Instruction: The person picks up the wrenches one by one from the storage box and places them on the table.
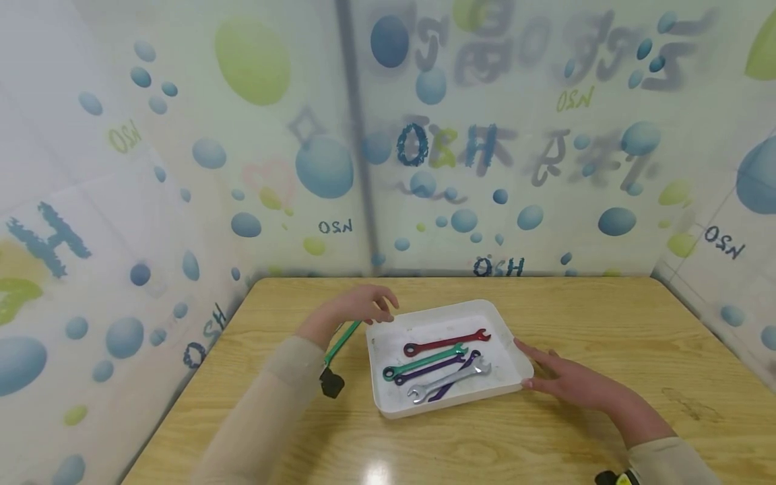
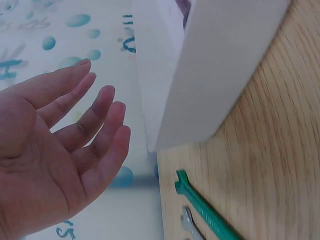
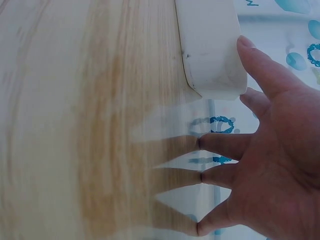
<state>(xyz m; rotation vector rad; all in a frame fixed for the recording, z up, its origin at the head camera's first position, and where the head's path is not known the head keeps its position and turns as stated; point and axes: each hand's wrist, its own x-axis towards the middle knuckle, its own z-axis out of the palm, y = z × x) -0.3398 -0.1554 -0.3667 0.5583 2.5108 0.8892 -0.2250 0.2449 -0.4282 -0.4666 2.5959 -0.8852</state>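
Note:
A white tray (image 1: 448,403) on the table holds several wrenches: a red wrench (image 1: 448,342), a green wrench (image 1: 424,362), two purple ones and a silver wrench (image 1: 450,380) lying across one of the purple ones. My left hand (image 1: 366,304) hovers by the tray's far left corner, fingers loosely bent and holding nothing. Beside the tray, partly behind my left arm, lie another green wrench (image 2: 202,207) and a small silver wrench (image 2: 189,222). My right hand (image 1: 572,382) is at the tray's right end, fingers spread; its thumb and forefinger touch the tray's corner (image 3: 215,60).
The wooden table (image 1: 582,310) ends at the back against a pale wall sheet (image 1: 533,188) printed with bubbles and letters. A black object (image 1: 331,382) shows beside the left forearm. Another black and yellow piece (image 1: 624,477) is at the right sleeve.

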